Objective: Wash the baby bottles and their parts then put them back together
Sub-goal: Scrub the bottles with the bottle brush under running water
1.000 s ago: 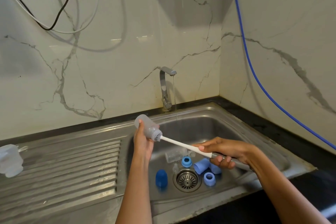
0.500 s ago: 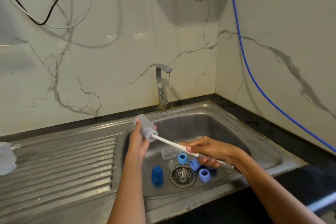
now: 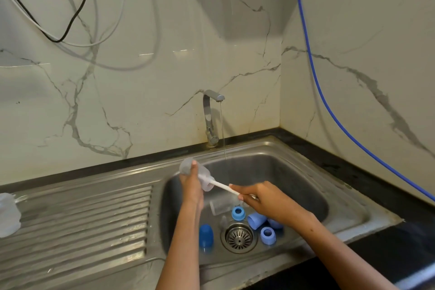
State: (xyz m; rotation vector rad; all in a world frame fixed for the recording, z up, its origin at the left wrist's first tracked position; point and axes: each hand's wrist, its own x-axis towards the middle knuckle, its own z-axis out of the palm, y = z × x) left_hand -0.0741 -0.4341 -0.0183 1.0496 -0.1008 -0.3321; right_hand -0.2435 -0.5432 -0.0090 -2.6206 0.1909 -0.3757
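Stainless steel runs the whole width here: a ribbed draining board on the left and the sink (image 3: 341, 198) on the right, set into a dark table under marble-look walls. Over the basin the left hand (image 3: 191, 187) grips a clear baby bottle (image 3: 196, 174), tilted with its base up toward the wall and its mouth pointing down-right. The right hand (image 3: 266, 199) is closed around the handle of a white bottle brush (image 3: 223, 186), whose head sits inside the bottle. A thin stream of water falls from the tap (image 3: 210, 117) behind them (it lands clear of both hands).

On the sink floor, around the drain (image 3: 239, 238), lie a dark blue cap (image 3: 206, 235), two blue screw rings (image 3: 238, 213), a pale blue cap (image 3: 256, 221) on its side and another clear bottle (image 3: 220, 206), also on its side. A translucent piece (image 3: 8, 215) rests at the far left edge of the draining board. A blue hose (image 3: 317, 82) hangs down the right wall.
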